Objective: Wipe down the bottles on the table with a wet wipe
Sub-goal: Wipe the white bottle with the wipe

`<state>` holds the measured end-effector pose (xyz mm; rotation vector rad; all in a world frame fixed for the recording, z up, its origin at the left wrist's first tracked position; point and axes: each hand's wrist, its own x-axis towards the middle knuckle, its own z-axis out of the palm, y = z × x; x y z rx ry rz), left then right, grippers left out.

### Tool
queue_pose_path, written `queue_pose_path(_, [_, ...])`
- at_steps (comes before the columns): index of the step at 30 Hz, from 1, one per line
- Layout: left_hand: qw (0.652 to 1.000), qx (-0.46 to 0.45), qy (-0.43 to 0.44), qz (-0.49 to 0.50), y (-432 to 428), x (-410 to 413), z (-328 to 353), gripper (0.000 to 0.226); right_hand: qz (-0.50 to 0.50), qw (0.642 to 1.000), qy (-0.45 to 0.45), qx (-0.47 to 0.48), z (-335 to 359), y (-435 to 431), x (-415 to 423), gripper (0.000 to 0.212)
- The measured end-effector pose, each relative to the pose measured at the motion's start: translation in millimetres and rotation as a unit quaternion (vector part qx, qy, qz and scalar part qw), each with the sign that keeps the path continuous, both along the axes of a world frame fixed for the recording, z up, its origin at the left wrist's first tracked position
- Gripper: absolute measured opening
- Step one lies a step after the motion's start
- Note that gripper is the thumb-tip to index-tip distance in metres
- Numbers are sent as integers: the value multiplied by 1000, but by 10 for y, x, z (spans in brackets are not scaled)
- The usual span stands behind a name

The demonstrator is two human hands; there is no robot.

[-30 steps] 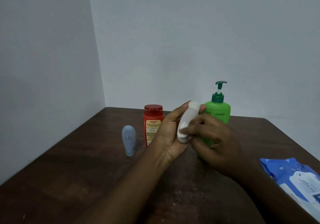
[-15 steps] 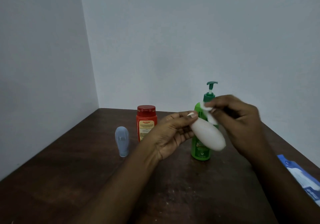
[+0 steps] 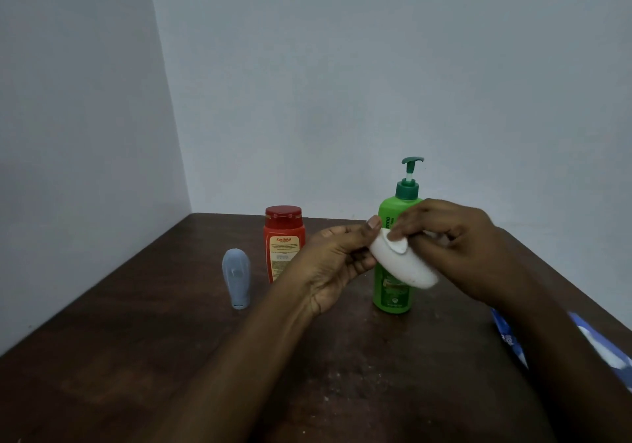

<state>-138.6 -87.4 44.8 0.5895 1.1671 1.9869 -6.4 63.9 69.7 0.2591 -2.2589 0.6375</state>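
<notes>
- Head view: the left hand (image 3: 337, 261) curls fingers and thumb round a white bottle (image 3: 408, 269), held tilted above the table (image 3: 136, 340), in front of the green pump bottle (image 3: 393, 293).
- The right hand (image 3: 455, 237) pinches a wet wipe (image 3: 396, 244) against the white bottle's upper end.
- A red bottle (image 3: 282, 237) and a grey-blue bottle (image 3: 236, 275) stand to the left; a blue wipe pack (image 3: 509, 336) lies at the right.
</notes>
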Motion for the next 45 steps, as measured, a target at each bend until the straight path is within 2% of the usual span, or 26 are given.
queue_pose_path(3, [1000, 9, -9, 9, 5, 25, -1, 41, -24, 995, 18, 90, -32, -84, -48, 27])
queue_pose_path(8, [993, 68, -64, 67, -3, -13, 37, 35, -105, 981, 41, 159, 4, 12, -16, 24])
queue_pose_path(13, [988, 118, -63, 75, 5, 22, 58, 26, -234, 944, 159, 170, -102, -24, -136, 23])
queue_pose_path(18, [981, 173, -64, 57, -25, 62, 95, 23, -208, 932, 192, 225, -222, -239, -204, 25])
queue_pose_path(20, [982, 177, -52, 30, -37, 70, 101, 20, -243, 926, 229, 176, -179, -191, -162, 25])
queue_pose_path(23, [986, 167, -27, 2, -9, 117, 66, 22, -291, 911, 290, 38, -94, -102, -87, 31])
queue_pose_path(25, [986, 167, -18, 0, 22, 155, 29, 25, -291, 907, 305, 1, -98, -125, -86, 32])
queue_pose_path(28, [983, 174, 26, 41, 30, 144, -1, 34, -245, 923, 288, 66, -197, -243, -168, 28])
queue_pose_path(31, [969, 155, 152, 122, 1, 108, -3, 39, -206, 934, 256, 139, -252, -294, -209, 23])
queue_pose_path(33, [949, 140, 231, 163, 11, 133, -21, 37, -231, 929, 272, 99, -211, -260, -171, 25])
queue_pose_path(36, [924, 129, 307, 190, 44, 225, -93, 34, -282, 905, 320, -8, -110, -183, -62, 28])
queue_pose_path(38, [886, 114, 391, 221, 53, 262, -137, 35, -296, 894, 335, -28, -73, -168, -44, 27])
queue_pose_path(39, [854, 104, 443, 252, 51, 258, -155, 35, -293, 897, 332, -20, -86, -182, -60, 27])
queue_pose_path(42, [723, 78, 577, 373, 23, 202, -183, 26, -233, 927, 291, 48, -197, -298, -161, 24])
queue_pose_path(43, [690, 75, 601, 397, 8, 182, -184, 21, -207, 936, 274, 78, -230, -343, -190, 23])
queue_pose_path(45, [647, 70, 637, 412, -20, 132, -198, 17, -177, 942, 258, 126, -247, -383, -215, 22])
